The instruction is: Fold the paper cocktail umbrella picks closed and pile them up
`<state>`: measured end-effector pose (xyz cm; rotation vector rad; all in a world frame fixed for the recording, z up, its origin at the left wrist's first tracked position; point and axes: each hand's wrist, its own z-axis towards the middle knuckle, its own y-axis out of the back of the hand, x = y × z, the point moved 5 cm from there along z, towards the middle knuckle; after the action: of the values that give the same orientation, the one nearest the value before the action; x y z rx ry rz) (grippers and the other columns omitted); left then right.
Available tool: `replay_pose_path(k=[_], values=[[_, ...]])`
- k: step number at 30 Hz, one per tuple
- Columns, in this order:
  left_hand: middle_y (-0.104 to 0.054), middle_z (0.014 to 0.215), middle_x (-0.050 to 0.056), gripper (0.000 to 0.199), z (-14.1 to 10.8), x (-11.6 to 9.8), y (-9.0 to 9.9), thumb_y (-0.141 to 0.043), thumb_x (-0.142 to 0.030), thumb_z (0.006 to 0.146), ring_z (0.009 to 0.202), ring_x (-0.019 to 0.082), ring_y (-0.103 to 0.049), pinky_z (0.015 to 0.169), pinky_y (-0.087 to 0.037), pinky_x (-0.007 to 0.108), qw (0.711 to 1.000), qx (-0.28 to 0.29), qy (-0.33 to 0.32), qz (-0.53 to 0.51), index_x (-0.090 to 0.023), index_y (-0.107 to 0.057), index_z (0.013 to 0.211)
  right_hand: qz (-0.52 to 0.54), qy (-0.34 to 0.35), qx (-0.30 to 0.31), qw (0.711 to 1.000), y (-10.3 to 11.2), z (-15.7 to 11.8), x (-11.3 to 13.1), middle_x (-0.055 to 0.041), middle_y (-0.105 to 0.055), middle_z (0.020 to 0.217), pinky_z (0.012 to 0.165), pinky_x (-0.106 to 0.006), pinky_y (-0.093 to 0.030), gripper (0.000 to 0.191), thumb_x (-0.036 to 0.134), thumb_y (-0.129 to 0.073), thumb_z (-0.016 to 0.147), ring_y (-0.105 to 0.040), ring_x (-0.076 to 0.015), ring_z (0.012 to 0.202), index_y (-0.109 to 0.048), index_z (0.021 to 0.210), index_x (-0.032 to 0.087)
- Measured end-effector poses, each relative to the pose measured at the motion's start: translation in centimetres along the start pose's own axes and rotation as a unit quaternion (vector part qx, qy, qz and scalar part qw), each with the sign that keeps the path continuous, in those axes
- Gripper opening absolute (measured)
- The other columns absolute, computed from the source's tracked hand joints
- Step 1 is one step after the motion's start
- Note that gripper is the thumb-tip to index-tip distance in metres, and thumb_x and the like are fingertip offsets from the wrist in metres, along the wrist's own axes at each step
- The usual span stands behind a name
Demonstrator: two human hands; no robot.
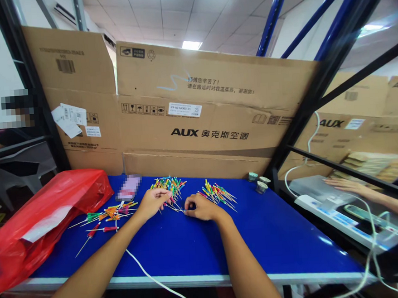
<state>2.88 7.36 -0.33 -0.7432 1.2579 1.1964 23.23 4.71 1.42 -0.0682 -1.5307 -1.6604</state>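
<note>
Two bare forearms (92, 274) reach in from the bottom of the view, above a white cable (160, 279) that crosses the near edge of the blue table (294, 237). Near the middle of the table, the left hand (151, 204) and right hand (201, 208) sit close together, fingers curled inward and almost meeting. Their fingertips are among thin pins with coloured plastic collars (169, 189), and a few shafts lie between the hands. Whether either hand is clenched on a pin or only touching them cannot be told at this size.

These pins lie in three loose heaps on the table: one just past the hands, one to the right of them, and one to the left with larger red and green pieces. A red plastic bag (47, 223) lies at the table's left end, hanging over its edge. A blurred pink item (128, 188) lies by the far edge, and three small metal cups (259, 182) stand toward the far right corner. Flattened AUX cardboard cartons (198, 99) stand along the far edge, while a white power strip (333, 217) lies beyond the right end, near another person's hand (344, 185)
</note>
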Motion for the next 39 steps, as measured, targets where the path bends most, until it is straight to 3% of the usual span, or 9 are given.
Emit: replay_pose_path(k=[5,7,10,15,22,28,31,34,39], values=[[-0.075,0.082,0.007,0.028,-0.7,-1.4,0.2,-0.068,-0.044,0.082,0.068,0.019,-0.064,0.062,-0.047,0.027,0.992,-0.029,-0.070,0.099,-0.018,-0.077,0.088,0.055,-0.010,-0.020,0.998,0.2,0.2,0.8,-0.0006,-0.069,0.071,0.061,-0.024,-0.044,0.006,0.024,-0.070,0.075,-0.060,-0.0154,0.063,-0.072,0.078,0.019],[-0.076,0.092,0.007,0.020,-1.2,-2.4,0.2,-0.071,-0.040,0.080,0.086,0.023,-0.065,0.077,-0.047,0.031,0.974,-0.037,-0.128,0.181,-0.023,-0.079,0.088,0.066,0.001,-0.040,0.997,0.1,0.4,1.6,-0.0013,-0.071,0.075,0.064,-0.025,-0.046,0.008,0.026,-0.069,0.077,-0.062,-0.0164,0.067,-0.072,0.081,0.020],[-0.075,0.101,0.006,0.017,-1.5,-2.9,-0.2,-0.074,-0.036,0.079,0.102,0.027,-0.062,0.092,-0.041,0.037,0.947,-0.005,-0.179,0.266,-0.027,-0.079,0.092,0.088,0.032,-0.068,0.993,-0.2,0.7,3.0,-0.0031,-0.074,0.085,0.072,-0.028,-0.048,0.012,0.032,-0.070,0.081,-0.065,-0.0190,0.077,-0.073,0.086,0.022],[-0.077,0.093,0.006,0.018,-1.4,-2.4,-0.7,-0.065,-0.036,0.087,0.091,0.025,-0.066,0.088,-0.042,0.034,0.938,0.057,-0.192,0.283,-0.027,-0.079,0.093,0.109,0.040,-0.086,0.990,-0.6,1.0,3.6,-0.0038,-0.074,0.089,0.073,-0.029,-0.048,0.019,0.037,-0.067,0.084,-0.064,-0.0195,0.079,-0.073,0.092,0.022],[-0.076,0.079,0.004,0.020,-1.6,-2.5,-0.9,-0.064,-0.036,0.087,0.068,0.020,-0.064,0.066,-0.042,0.027,0.932,0.079,-0.194,0.294,-0.025,-0.079,0.096,0.146,0.031,-0.064,0.987,-0.9,1.2,3.1,-0.0023,-0.069,0.081,0.063,-0.026,-0.045,0.020,0.038,-0.063,0.088,-0.059,-0.0160,0.067,-0.071,0.090,0.019],[-0.076,0.095,0.005,0.018,-1.7,-3.3,-0.5,-0.062,-0.035,0.089,0.087,0.023,-0.066,0.081,-0.043,0.031,0.911,0.059,-0.233,0.336,-0.026,-0.078,0.093,0.158,0.036,-0.102,0.981,0.1,1.3,2.4,-0.0009,-0.064,0.073,0.061,-0.024,-0.042,0.018,0.036,-0.065,0.085,-0.053,-0.0142,0.064,-0.067,0.082,0.018],[-0.076,0.096,0.005,0.018,-1.5,-3.0,0.2,-0.063,-0.034,0.089,0.089,0.023,-0.066,0.084,-0.043,0.032,0.917,0.038,-0.218,0.331,-0.025,-0.078,0.092,0.179,0.035,-0.138,0.973,1.0,1.2,1.7,-0.0008,-0.062,0.074,0.064,-0.025,-0.043,0.018,0.035,-0.063,0.087,-0.054,-0.0143,0.067,-0.064,0.082,0.018],[-0.077,0.087,0.005,0.019,-0.9,-2.2,1.5,-0.064,-0.035,0.086,0.081,0.023,-0.067,0.077,-0.045,0.031,0.942,-0.022,-0.162,0.292,-0.023,-0.078,0.091,0.175,0.031,-0.145,0.973,1.1,1.2,1.7,-0.0012,-0.064,0.075,0.063,-0.025,-0.043,0.016,0.033,-0.062,0.087,-0.055,-0.0140,0.066,-0.064,0.083,0.018],[-0.077,0.084,0.008,0.030,0.0,-0.8,2.5,-0.067,-0.043,0.083,0.077,0.023,-0.068,0.071,-0.049,0.029,0.990,-0.073,-0.087,0.082,-0.016,-0.078,0.092,0.121,0.067,0.010,0.990,-2.5,1.3,4.1,0.0001,-0.067,0.070,0.057,-0.023,-0.042,0.007,0.022,-0.064,0.081,-0.056,-0.0131,0.060,-0.070,0.083,0.019]])
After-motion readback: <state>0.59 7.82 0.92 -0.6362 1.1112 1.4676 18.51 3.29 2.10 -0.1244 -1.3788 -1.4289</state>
